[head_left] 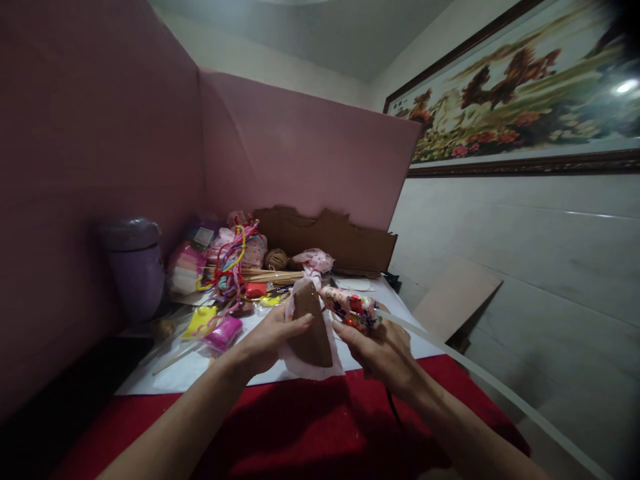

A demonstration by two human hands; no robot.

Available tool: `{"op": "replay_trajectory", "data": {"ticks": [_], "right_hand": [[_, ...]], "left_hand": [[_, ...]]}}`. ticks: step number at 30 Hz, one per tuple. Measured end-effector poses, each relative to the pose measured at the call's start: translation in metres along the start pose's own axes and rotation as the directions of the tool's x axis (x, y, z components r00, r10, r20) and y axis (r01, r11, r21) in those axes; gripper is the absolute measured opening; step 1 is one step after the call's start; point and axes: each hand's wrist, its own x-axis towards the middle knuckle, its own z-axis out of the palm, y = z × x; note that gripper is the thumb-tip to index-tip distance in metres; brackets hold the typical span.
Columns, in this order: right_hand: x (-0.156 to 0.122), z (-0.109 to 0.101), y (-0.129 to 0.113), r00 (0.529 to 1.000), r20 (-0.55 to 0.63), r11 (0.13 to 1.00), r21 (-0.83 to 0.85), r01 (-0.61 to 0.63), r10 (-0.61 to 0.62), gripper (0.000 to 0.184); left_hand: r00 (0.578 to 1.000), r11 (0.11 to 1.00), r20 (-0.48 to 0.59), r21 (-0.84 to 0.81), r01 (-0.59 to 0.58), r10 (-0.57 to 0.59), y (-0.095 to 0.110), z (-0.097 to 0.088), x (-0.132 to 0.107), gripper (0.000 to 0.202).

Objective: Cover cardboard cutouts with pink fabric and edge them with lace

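Observation:
A brown cardboard piece (311,333), roughly triangular, lies on a pale cloth (295,363) that shows around its edges. My left hand (273,337) grips both from the left side, thumb pressed on the cardboard. In my right hand (385,347) is a flower-patterned glue gun (353,308) with a small red light. Its tip is close to the cardboard's upper right edge; whether they touch I cannot tell. From the gun's back a long translucent glue stick (480,373) runs down to the right, and a dark cord hangs below my hand.
White paper (180,377) covers part of a red cloth (280,427). Craft supplies crowd the back left: colored pipe cleaners (243,250), wooden sticks (270,275), a twine ball (276,259), yellow (201,320) and magenta packets (225,333). A purple bin (134,273) stands left, beside pink panels (300,153).

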Motion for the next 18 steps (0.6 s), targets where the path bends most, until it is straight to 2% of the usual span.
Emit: {"op": "replay_trajectory", "data": {"ticks": [4,10,18], "right_hand": [[0.001,0.001,0.000,0.999,0.039,1.000,0.008,0.003,-0.003,0.038],[-0.007,0.004,0.006,0.997,0.070,0.998,0.043,-0.041,0.038,0.037],[-0.007,0.003,0.006,1.000,0.005,0.999,0.031,-0.027,0.027,0.036]], "left_hand": [[0.999,1.000,0.046,-0.020,-0.009,0.010,0.001,0.000,0.000,0.034],[1.000,1.000,0.023,-0.023,-0.017,0.017,0.002,0.002,-0.002,0.033],[1.000,1.000,0.017,-0.015,0.004,-0.004,0.001,-0.001,-0.001,0.032]]}}
